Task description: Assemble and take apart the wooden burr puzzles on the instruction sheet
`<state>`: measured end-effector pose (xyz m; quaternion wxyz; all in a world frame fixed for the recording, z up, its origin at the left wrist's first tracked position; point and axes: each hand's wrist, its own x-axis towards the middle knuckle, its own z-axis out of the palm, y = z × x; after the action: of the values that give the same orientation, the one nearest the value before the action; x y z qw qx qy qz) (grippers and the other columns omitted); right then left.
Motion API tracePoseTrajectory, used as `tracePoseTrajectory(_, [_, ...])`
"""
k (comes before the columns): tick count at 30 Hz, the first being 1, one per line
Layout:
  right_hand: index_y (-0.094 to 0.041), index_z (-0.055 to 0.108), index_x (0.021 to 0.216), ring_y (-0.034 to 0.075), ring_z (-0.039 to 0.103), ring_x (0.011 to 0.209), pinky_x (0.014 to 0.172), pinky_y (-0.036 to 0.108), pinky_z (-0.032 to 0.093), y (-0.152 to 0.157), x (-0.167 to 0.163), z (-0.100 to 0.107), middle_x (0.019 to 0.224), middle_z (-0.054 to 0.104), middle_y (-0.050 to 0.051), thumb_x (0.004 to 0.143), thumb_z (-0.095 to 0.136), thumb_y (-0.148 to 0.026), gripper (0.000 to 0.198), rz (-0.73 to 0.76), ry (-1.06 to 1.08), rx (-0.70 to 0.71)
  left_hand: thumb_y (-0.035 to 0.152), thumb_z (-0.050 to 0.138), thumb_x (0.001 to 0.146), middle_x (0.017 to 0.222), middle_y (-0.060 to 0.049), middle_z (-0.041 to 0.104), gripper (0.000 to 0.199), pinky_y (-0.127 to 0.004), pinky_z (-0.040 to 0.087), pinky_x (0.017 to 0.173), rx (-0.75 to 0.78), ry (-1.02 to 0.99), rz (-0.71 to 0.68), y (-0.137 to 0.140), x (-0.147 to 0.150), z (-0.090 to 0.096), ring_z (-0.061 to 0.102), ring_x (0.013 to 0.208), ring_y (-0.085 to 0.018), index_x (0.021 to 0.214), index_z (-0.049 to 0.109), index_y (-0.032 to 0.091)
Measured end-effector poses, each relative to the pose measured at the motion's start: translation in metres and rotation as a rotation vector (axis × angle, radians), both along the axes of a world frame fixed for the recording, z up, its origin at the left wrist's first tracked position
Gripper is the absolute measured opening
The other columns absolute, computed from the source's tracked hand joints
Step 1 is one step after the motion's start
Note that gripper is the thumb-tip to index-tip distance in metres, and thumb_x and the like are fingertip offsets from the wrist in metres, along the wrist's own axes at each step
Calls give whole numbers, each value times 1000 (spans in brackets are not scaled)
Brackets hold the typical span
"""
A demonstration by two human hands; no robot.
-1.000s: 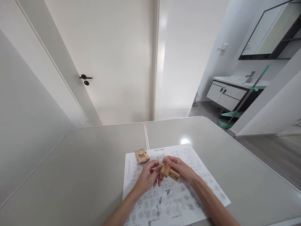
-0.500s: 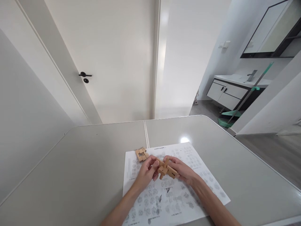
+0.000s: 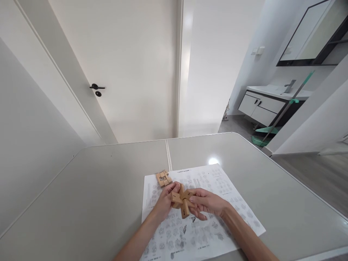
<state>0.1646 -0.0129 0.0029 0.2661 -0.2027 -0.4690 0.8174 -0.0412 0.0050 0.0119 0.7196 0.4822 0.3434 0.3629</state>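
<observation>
Wooden puzzle, crossed bars of pale wood, sits just above the instruction sheet near the table's front middle. Both hands clamp it: left hand pinches one end, right hand closes fingers on the other. One loose cluster of wooden pieces lies at the sheet's far left corner, close to the left hand. Bare grey table spreads wide on every side, its rounded edge well apart from the hands.
</observation>
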Motion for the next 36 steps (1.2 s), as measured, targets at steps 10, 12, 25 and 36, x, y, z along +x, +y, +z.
tracePoseTrajectory(10, [-14, 66, 92, 8, 54, 44, 44, 22, 41, -2, 0, 1, 72, 68, 2, 91, 71, -51, 37, 96, 15, 41, 60, 64, 90, 74, 1, 51, 42, -22, 39, 56, -48, -23, -32, -2, 1, 8, 47, 61, -11, 86, 65, 19])
tracePoseTrajectory(12, [-12, 67, 95, 8, 52, 43, 43, 21, 39, -2, 0, -3, 72, 67, 2, 91, 71, -50, 38, 34, 47, 29, 60, 65, 89, 85, -3, 58, 42, -26, 48, 65, -47, -55, 84, 0, 1, 5, 58, 74, -16, 103, 68, 21])
tracePoseTrajectory(25, [-20, 65, 87, 5, 41, 52, 41, 17, 44, 22, 6, -15, 86, 59, -1, 84, 81, -37, 24, -974, 249, -186, 41, 52, 100, 100, -6, 66, 20, -40, 52, 91, 630, 534, 504, 25, -29, 2, 63, 97, -23, 100, 60, 23])
tracePoseTrajectory(36, [-24, 64, 102, 5, 48, 54, 45, 13, 54, 39, 32, -58, 96, 63, 1, 87, 76, -19, 20, -1046, 520, -357, 44, 80, 78, 149, -12, 46, 74, -54, 38, 115, 818, 921, 324, 40, -49, -19, 39, 143, -36, 139, 43, 27])
